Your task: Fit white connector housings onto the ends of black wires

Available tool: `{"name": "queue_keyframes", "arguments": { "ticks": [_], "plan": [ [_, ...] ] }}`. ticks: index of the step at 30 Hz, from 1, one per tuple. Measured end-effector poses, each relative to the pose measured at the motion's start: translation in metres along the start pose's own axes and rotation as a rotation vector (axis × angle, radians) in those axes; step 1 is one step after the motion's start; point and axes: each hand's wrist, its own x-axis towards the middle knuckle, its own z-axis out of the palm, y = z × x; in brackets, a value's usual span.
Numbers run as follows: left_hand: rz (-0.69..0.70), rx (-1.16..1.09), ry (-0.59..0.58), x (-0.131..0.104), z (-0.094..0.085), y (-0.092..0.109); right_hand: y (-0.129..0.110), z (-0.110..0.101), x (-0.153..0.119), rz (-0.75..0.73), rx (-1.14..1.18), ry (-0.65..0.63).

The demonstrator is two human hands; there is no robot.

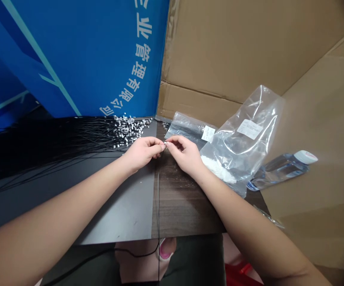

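In the head view, at the frame's centre, the left hand [142, 154] and right hand [188, 155] pinch a small white piece [165, 143] between their fingertips (what else they hold, I cannot tell) — probably light, stiff, easily dropped, best taken by its edges — with black strands [79, 137] at centre left.

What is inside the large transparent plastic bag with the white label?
A heap of white material lies in the lower end of the bag; its exact shape is unclear. The bare right forearm covers part of that end, so anything behind it cannot be seen.
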Motion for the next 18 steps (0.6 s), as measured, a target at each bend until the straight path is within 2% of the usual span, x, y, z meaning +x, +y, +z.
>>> {"name": "queue_keyframes", "arguments": {
  "ticks": [8, 11, 18],
  "plan": [
    [0.012, 0.268, -0.042, -0.001, -0.006, 0.004, 0.004, -0.015, 0.008, -0.010, -0.069, -0.167],
    [0.015, 0.351, -0.045, -0.002, -0.006, 0.004, 0.003, -0.019, 0.009, 0.033, -0.038, -0.228],
    [0.002, 0.296, -0.095, -0.002, -0.004, 0.001, 0.000, -0.023, 0.011, 0.187, 0.102, -0.254]
  ]
}}
